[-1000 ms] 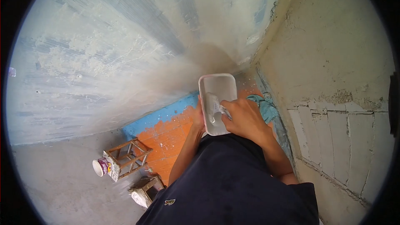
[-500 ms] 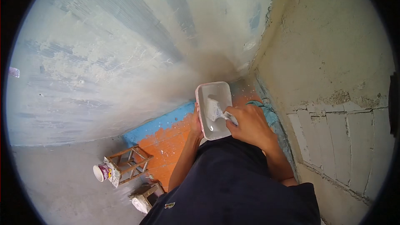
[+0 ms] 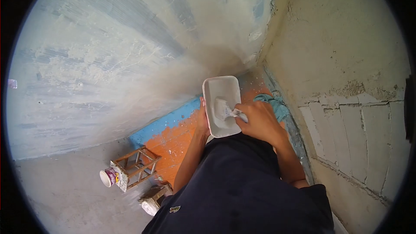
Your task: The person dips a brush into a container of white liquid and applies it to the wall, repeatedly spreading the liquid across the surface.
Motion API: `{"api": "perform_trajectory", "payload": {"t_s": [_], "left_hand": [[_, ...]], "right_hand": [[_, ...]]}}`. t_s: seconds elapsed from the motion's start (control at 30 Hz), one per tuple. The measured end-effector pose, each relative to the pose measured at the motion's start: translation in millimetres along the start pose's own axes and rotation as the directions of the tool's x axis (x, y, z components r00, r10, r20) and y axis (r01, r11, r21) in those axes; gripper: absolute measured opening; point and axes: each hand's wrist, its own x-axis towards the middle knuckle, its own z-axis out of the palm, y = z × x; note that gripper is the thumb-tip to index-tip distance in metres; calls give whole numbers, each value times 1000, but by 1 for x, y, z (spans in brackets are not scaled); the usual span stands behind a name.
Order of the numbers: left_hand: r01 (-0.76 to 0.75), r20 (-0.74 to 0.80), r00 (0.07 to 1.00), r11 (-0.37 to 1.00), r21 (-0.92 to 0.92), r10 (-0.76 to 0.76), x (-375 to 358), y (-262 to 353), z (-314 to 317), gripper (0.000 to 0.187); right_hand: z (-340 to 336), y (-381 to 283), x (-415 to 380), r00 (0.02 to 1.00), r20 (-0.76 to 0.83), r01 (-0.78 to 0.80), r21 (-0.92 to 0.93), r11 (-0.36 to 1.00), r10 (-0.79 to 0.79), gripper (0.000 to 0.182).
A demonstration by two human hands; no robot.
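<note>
A white rectangular tray (image 3: 220, 87) with rounded corners is in front of my body. My left hand (image 3: 202, 121) grips it from the left, with the fingers partly hidden behind its side. Inside the tray lies the blade of a putty knife (image 3: 222, 109), coated in white paste. My right hand (image 3: 258, 121) is closed round the knife's handle over the tray's right rim. White paste also smears the handle near the blade.
Ahead rises a wall (image 3: 108, 65) streaked with white filler, meeting a bare wall (image 3: 346, 47) at the right corner. A wooden stool (image 3: 141, 164) stands lower left, by a white tub (image 3: 108, 177). Teal cloth (image 3: 277, 105) lies right, near the orange floor (image 3: 173, 145).
The tray has moved slightly up and away from my body in the view. The putty knife has shifted a little toward the tray's near end. Both hands keep their grips.
</note>
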Motion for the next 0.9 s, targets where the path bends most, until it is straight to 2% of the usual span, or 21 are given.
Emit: {"api": "perform_trajectory", "payload": {"t_s": [0.07,0.17,0.23,0.33,0.43,0.53,0.63,0.67,0.73,0.8,0.83,0.9], "left_hand": [[-40,-19,999,997,59,41,-1,1,4,72],[-4,-20,1000,997,81,6,4,-10,-10,74],[19,10,1000,1000,-13,-19,6,-12,-15,71],[23,47,999,997,-71,-20,3,-8,-15,68],[46,89,995,991,-128,-35,1,-9,-20,65],[84,159,986,975,-205,-51,8,-18,-42,62],[111,242,969,958,-263,-46,15,-27,-63,60],[114,254,966,955,-272,-43,14,-20,-45,59],[213,214,963,949,-232,-164,-8,4,7,54],[241,116,968,951,-193,-221,-8,5,18,51],[223,40,975,960,-169,-219,5,-11,-5,50],[198,-31,978,970,-141,-204,9,-17,-14,48]], "right_hand": [[-5,-2,-2,1000,-18,-5,27,1000,5,22],[-2,1,-1,1000,-6,3,-14,1000,-3,22],[10,4,4,999,34,9,-86,996,-6,22],[-4,-5,-2,999,-27,19,13,1000,-19,22],[-8,-15,1,999,8,-38,22,999,37,21],[21,4,8,997,66,35,-111,993,-28,21],[3,-1,4,999,-19,35,-26,999,-36,21],[-7,-4,2,999,-34,16,18,1000,-16,21],[-29,-12,0,998,-59,-15,100,995,21,19],[-38,-13,-2,995,-87,-35,81,996,42,19],[-39,-13,-1,993,-102,-45,73,996,52,19],[-37,-14,1,994,-93,-47,61,997,52,20]]}}
